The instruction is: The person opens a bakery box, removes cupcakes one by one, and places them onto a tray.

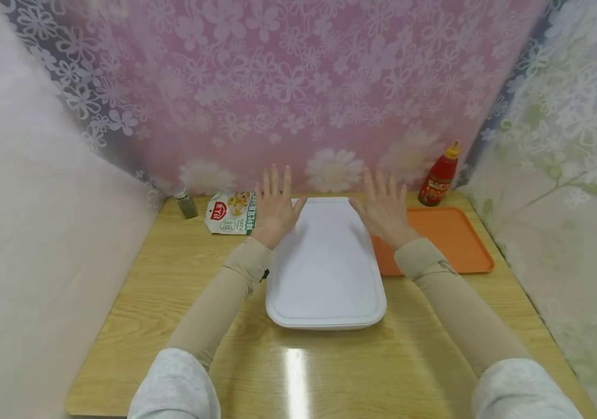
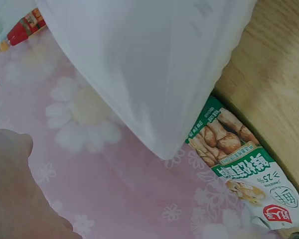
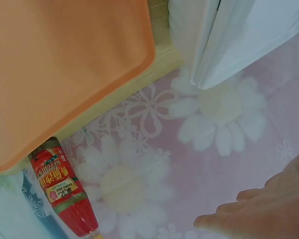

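Observation:
Both hands are raised with fingers spread, holding nothing. The left hand is over the far left edge of a white lidded box, beside a seasoning packet. My right hand hovers by the box's far right edge and covers part of an orange tray. In the left wrist view the left hand shows at the lower left, apart from the box. The right hand appears at the lower right of the right wrist view, away from the box lid.
A red sauce bottle with a yellow cap stands behind the tray at the back right. At the back left is a small spice jar. Flowered curtains hang behind the wooden table and along its right side.

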A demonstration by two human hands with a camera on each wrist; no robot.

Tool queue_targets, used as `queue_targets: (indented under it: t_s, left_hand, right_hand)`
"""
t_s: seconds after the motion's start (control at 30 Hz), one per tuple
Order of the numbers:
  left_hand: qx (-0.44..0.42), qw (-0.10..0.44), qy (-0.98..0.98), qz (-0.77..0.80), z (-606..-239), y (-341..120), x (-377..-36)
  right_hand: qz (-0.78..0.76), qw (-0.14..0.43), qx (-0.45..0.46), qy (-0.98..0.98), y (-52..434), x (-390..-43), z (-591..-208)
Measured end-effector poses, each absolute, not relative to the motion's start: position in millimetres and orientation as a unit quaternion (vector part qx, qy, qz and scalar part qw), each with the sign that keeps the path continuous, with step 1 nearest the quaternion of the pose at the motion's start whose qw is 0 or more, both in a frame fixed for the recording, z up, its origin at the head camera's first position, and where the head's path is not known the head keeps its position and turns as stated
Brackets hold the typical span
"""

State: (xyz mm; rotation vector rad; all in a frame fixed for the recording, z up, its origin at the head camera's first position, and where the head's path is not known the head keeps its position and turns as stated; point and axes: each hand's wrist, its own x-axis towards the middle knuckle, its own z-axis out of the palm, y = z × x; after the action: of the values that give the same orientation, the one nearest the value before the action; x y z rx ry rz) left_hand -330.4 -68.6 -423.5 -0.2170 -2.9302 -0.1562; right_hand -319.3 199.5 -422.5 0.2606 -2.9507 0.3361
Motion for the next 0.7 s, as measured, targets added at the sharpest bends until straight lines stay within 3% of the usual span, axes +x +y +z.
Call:
queue_targets:
  t_s: [0.7]
  left_hand:
    - [-0.028,0.033,-0.982,-0.182,-472.2,-93.6,-304.7]
  right_hand:
    - [0.11,0.065,0.098,-0.987,203.6,-293.7,-464.8]
